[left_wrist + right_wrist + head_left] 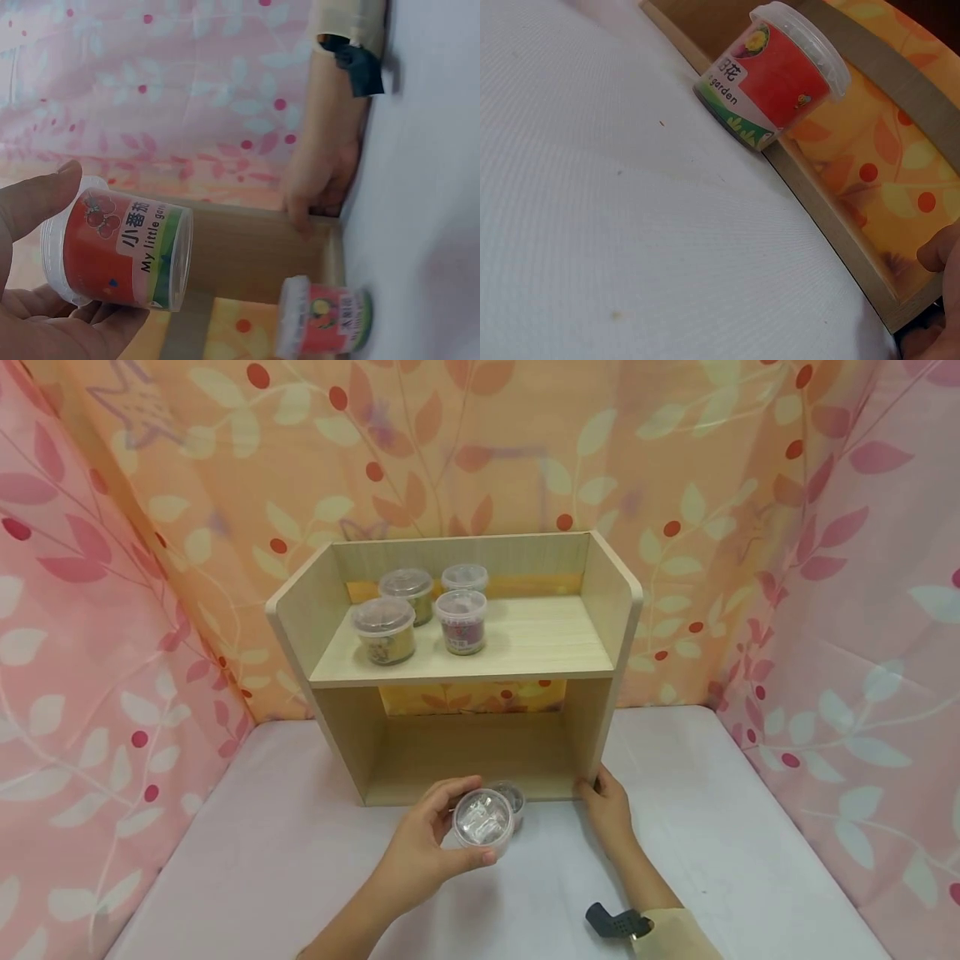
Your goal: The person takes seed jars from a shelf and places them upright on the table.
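My left hand [423, 852] holds a small clear plastic tub [124, 251] between thumb and fingers, above the table in front of the shelf. Its label is red with cherry tomatoes and "My little garden"; in the head view its lid [483, 817] faces up. Partly behind it, a second red-labelled tub [776, 82] with a flower picture stands on the table at the shelf's front edge. My right hand [609, 814] grips the lower right front corner of the wooden shelf [461, 677], thumb [939, 247] on the inner side.
On the upper board stand two wider lidded tubs [384, 631] at the left and two narrower ones [462, 622] near the middle. A white cloth [735, 827] covers the table. Patterned curtains [480, 452] enclose the back and sides. A dark strap device [617, 922] sits at the right wrist.
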The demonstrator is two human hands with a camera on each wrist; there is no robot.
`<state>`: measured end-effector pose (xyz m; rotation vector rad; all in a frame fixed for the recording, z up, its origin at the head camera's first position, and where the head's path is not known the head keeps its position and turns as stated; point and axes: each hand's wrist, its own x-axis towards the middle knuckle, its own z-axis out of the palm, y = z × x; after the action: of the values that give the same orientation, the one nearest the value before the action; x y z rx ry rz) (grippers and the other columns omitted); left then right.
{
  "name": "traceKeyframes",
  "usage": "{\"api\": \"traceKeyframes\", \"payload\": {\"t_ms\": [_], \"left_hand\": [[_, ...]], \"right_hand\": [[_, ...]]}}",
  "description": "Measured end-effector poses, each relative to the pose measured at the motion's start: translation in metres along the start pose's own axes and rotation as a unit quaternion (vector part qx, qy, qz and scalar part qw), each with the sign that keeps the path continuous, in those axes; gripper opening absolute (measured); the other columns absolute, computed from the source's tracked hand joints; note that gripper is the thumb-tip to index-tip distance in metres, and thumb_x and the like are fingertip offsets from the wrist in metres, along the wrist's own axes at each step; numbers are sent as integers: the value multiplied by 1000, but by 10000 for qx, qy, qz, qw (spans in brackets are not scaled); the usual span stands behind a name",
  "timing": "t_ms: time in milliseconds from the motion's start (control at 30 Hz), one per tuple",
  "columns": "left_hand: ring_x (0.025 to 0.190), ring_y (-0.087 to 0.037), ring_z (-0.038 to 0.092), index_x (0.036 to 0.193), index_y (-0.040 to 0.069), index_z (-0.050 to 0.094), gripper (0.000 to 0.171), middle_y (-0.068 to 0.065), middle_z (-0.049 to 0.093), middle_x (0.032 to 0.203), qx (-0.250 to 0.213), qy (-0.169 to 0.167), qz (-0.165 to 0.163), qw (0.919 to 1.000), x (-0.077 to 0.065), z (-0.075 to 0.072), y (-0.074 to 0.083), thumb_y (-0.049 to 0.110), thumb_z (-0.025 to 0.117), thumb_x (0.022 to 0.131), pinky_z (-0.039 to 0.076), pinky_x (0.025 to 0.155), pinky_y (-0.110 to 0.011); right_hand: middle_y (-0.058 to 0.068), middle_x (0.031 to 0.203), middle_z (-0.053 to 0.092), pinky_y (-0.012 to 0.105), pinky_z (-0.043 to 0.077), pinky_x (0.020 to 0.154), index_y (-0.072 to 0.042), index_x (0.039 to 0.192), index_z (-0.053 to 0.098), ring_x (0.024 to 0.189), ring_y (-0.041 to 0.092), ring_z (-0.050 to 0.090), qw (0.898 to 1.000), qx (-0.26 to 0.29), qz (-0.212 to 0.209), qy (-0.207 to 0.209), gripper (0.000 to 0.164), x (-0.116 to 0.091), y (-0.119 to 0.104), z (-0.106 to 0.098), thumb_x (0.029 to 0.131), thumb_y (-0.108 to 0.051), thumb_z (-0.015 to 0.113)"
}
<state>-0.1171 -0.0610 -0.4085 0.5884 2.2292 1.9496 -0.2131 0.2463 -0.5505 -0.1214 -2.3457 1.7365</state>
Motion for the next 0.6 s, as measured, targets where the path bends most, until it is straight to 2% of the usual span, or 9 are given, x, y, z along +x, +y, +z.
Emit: {"api": "traceKeyframes", "payload": {"t_ms": [133, 267, 433, 600], "left_hand": [[131, -23, 54, 140, 17, 59, 85, -9, 54, 144, -100, 6, -55, 9999, -2, 8, -13, 8, 97, 65, 45, 110, -20], [129, -24, 55, 138, 16, 60, 83, -7, 56, 142, 20, 66, -62, 10000, -3, 14, -23, 9, 97, 64, 47, 108, -24], [128, -25, 57, 138, 15, 60, 81, 0, 56, 139, 433, -6, -34, 9991, -3, 19, -35, 11, 97, 66, 50, 108, -32], [126, -22, 57, 138, 13, 60, 78, 3, 58, 137, 913, -247, -85, 9955, 0, 22, -51, 12, 96, 68, 50, 108, -33]], "right_hand": [[20, 147, 57, 49, 44, 112, -6, 149, 52, 138, 32, 52, 10000, 57, 12, -37, 47, 0, 0, 0, 103, -14, 59], [20, 146, 57, 50, 45, 111, -7, 150, 51, 138, 33, 52, 10000, -10, 15, -31, 48, -1, 0, 0, 103, -14, 59], [20, 149, 55, 49, 43, 113, -6, 151, 49, 140, 33, 50, 10000, -53, 12, -68, 49, 0, 1, 1, 103, -15, 59], [20, 152, 51, 49, 41, 115, -7, 152, 47, 143, 34, 47, 9999, -79, -13, -84, 51, 0, 1, -1, 104, -14, 58]]}}
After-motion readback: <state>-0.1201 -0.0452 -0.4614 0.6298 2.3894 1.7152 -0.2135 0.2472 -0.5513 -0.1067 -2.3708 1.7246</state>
